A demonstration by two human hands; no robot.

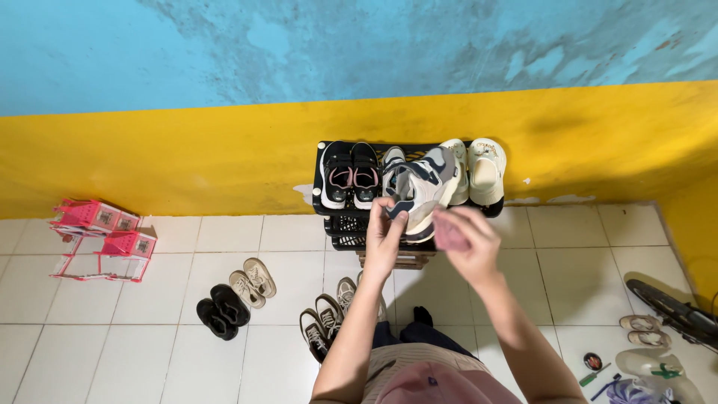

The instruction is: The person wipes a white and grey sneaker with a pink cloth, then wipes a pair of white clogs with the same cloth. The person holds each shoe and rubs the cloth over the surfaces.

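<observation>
— Yellow wall (pixel 187 161) below, blue above, white tiled floor (pixel 224 247) beneath; against the wall stands a black crate rack (pixel 340 224) with shoes lined along its top.

— Which shoes sit there?

— Black sandals with pink insoles (pixel 350 176) on the left, cream clogs (pixel 479 170) on the right; between them a grey-and-white sneaker (pixel 420 191) is lifted clear of the row, tilted, toe toward the person.

— So how far along does it look?

— Judging from the frame, midway; the sneaker is in hand, and its white parts look fairly clean; three pairs wait on the floor, a black pair (pixel 222 310), a beige pair (pixel 253 281) and dark sneakers with white soles (pixel 321 325).

— And the hands?

— The left hand (pixel 385 239) is closed round the sneaker's side, fingers curled on it; the right hand (pixel 467 239) pinches a pink cloth (pixel 449 230), held just beside the shoe; whether cloth and sneaker touch is hard to tell.

— Anything smaller?

— Pink folded plastic racks (pixel 105 239) lie far left.
</observation>
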